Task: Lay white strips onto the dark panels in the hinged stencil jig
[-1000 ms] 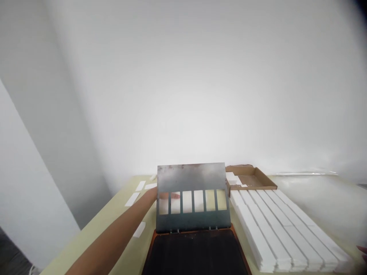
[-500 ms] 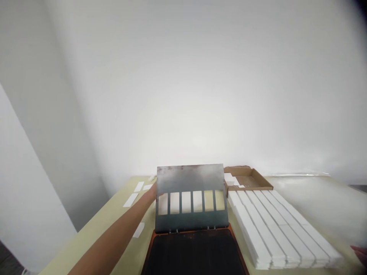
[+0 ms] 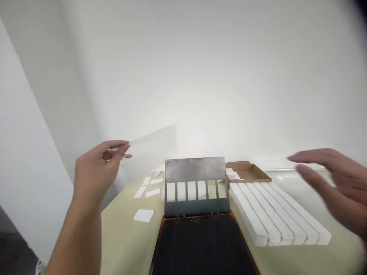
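Observation:
A thin translucent sheet [image 3: 155, 147] is pinched at its left edge between the thumb and fingers of my left hand [image 3: 99, 170], raised over the table's left side. My right hand [image 3: 340, 183] hangs in the air at the right, thumb and index finger apart, nothing between them. In the middle lies a flat black pad [image 3: 203, 244] in an orange-brown frame. Hinged to its far edge, a grey metal plate [image 3: 195, 169] with a row of rectangular windows stands tilted up. White shows through most windows, yellowish through the two on the right.
Rows of stacked white strips [image 3: 279, 214] lie right of the black pad. Behind them sits an open cardboard box [image 3: 262, 173] with white pieces inside. Several white cards [image 3: 144, 215] are scattered on the pale yellow tabletop [image 3: 123, 236] at left. A white wall rises behind.
My left hand has come up from behind the metal plate and now holds the translucent sheet. My right hand has risen into view from the right edge. The camera view has shifted.

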`<state>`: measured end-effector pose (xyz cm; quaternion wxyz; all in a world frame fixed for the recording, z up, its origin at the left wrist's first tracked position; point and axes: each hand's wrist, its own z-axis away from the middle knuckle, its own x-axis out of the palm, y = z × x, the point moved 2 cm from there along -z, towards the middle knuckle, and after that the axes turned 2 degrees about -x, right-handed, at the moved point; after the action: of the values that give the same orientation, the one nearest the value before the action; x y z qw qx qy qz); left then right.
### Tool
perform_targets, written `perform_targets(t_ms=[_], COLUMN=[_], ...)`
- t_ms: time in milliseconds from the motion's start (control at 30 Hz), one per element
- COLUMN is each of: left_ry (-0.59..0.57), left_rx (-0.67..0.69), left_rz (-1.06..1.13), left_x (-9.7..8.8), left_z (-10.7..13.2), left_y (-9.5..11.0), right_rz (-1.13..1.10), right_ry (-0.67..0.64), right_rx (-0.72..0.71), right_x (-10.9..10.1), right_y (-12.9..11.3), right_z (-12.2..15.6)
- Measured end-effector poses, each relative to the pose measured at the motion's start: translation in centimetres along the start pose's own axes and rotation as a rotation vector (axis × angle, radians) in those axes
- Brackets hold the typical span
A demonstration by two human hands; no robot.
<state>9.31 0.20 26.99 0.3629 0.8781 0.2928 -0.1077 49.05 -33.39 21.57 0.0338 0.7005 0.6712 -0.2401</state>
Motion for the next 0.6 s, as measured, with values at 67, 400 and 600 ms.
perform_targets(t_ms=[67, 400, 600], left_ry=[0.044, 0.042, -0.001], left_rx=[0.04, 0.127, 0.169], left_rz=[0.02, 0.186, 0.163], left_x=[-1.5, -3.6, -2.8], left_z=[2.6, 7.2, 7.1], left_y=[2.4, 5.3, 4.9], right_rz=[-0.216, -0.581, -0.665], right_ry=[-0.108, -0.253, -0.148], right_rx=[-0.09, 0.215, 0.221], right_x=[2.1, 8.5, 8.1], right_y=[-5.3, -12.1, -10.5], right_z=[-1.2, 0.6, -0.6])
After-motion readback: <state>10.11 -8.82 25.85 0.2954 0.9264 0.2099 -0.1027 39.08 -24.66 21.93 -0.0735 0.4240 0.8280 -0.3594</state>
